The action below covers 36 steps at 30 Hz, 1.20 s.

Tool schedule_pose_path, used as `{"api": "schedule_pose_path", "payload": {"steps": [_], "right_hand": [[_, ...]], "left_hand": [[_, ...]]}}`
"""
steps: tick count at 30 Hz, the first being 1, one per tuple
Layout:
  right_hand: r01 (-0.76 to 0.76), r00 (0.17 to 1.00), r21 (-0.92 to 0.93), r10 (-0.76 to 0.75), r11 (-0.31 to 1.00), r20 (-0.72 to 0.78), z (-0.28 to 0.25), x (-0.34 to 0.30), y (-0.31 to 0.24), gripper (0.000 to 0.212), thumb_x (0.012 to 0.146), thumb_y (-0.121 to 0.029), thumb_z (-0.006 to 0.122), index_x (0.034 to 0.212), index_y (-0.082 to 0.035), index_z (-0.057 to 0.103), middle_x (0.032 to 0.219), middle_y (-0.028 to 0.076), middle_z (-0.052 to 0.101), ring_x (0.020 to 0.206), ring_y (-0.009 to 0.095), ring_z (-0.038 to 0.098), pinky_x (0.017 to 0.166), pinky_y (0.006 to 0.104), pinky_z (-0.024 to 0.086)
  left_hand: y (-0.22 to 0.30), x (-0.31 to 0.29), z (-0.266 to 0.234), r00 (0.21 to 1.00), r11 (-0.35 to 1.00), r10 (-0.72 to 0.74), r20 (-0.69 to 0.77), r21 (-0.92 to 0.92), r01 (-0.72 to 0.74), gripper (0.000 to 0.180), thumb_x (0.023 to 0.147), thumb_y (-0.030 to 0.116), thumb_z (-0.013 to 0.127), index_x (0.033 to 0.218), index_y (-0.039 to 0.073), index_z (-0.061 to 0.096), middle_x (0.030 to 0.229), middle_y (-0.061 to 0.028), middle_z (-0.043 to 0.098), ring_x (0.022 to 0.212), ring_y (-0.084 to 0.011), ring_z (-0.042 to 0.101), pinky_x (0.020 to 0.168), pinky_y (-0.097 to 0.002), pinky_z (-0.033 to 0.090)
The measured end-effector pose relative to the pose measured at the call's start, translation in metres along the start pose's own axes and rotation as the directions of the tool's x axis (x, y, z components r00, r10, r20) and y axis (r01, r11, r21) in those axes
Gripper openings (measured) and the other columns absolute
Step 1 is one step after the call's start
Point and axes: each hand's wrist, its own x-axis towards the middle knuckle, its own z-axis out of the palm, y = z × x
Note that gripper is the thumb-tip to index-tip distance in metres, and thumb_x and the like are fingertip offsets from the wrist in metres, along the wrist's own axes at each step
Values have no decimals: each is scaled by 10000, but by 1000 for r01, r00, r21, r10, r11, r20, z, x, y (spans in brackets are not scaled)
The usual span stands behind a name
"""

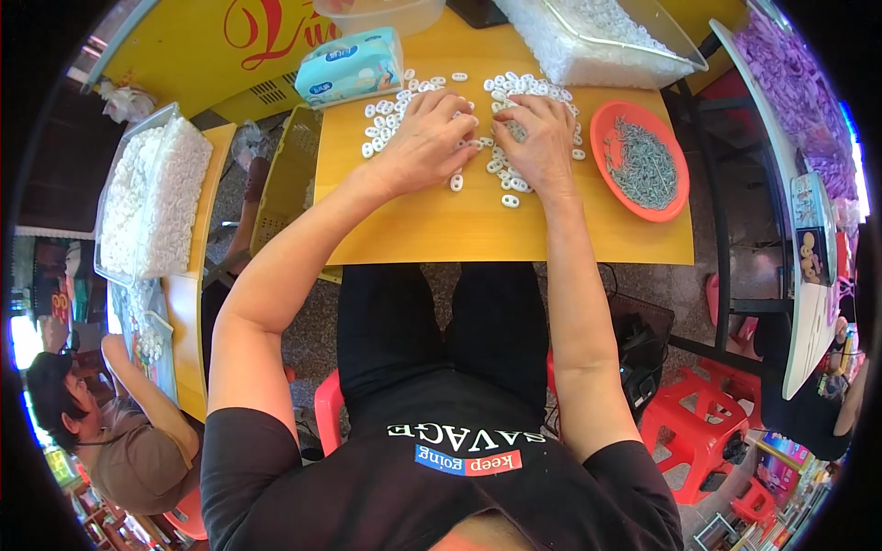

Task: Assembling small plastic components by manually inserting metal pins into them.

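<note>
Small white oval pieces with two holes (510, 200) lie in two loose groups on the yellow table. My left hand (430, 138) is over the left group, its fingers bent and drawn together, with a white two-hole piece (477, 144) at the fingertips. Over the right group, my right hand (540, 138) is curled, thumb and index finger nearly meeting. A greyish cluster that looks like screws (516, 131) shows inside that curl. Just right of this hand, an orange-red plastic bowl (602, 174) holds many silver screws (643, 161).
Behind the left group stands a blue tissue pack (349, 69). A clear tub of white pieces (597, 41) occupies the back right, and another tub (152, 197) sits on the left table. At far left a person (119, 432) sits; red stools (694, 418) stand at right.
</note>
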Motion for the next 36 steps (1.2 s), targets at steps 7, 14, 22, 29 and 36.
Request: {"api": "schedule_pose_path", "payload": {"steps": [7, 14, 22, 29, 36], "right_hand": [[-20, 999, 11, 19, 1000, 26, -3, 1, -4, 81, 773, -228, 729, 805, -155, 745, 1097, 32, 685, 1133, 253, 555, 1048, 463, 335], [102, 994, 47, -100, 994, -44, -10, 16, -22, 116, 845, -173, 677, 875, -76, 734, 1109, 89, 688, 1132, 301, 591, 1065, 497, 350], [51, 995, 211, -68, 976, 75, 52, 49, -47, 318, 940, -225, 571, 1134, 16, 641, 1150, 237, 638, 1094, 402, 584, 982, 444, 449], [110, 948, 211, -167, 971, 272, 69, 51, -74, 336, 961, -304, 520, 953, 4, 653, 949, 223, 644, 941, 419, 584, 865, 494, 460], [-83, 972, 331, 3, 940, 236, 73, 36, -89, 374, 963, -335, 520, 1057, -6, 671, 1093, 218, 653, 1048, 405, 584, 936, 462, 449]], "left_hand": [[-5, -33, -20, 973, 988, -136, -188, 40, 146, 322, 846, 166, 695, 1141, 81, 598, 1287, -139, 532, 1272, -356, 435, 1070, -467, 331], [-14, -79, -26, 842, 887, -442, -311, -10, 462, 601, 908, 372, 660, 1309, -37, 479, 1312, -233, 488, 1239, -390, 436, 1057, -449, 344], [-14, -69, 2, 802, 848, -515, -303, -43, 528, 836, 858, 577, 629, 1375, -40, 400, 1365, -284, 439, 1292, -436, 382, 1099, -508, 283], [-9, -71, 5, 798, 806, -547, -251, 99, 584, 923, 800, 557, 686, 1423, -30, 341, 1437, -308, 381, 1344, -466, 334, 1133, -520, 247], [-22, -71, 13, 821, 840, -497, -281, 82, 537, 768, 848, 349, 668, 1420, -40, 336, 1428, -308, 388, 1333, -465, 348, 1128, -519, 261]]}}
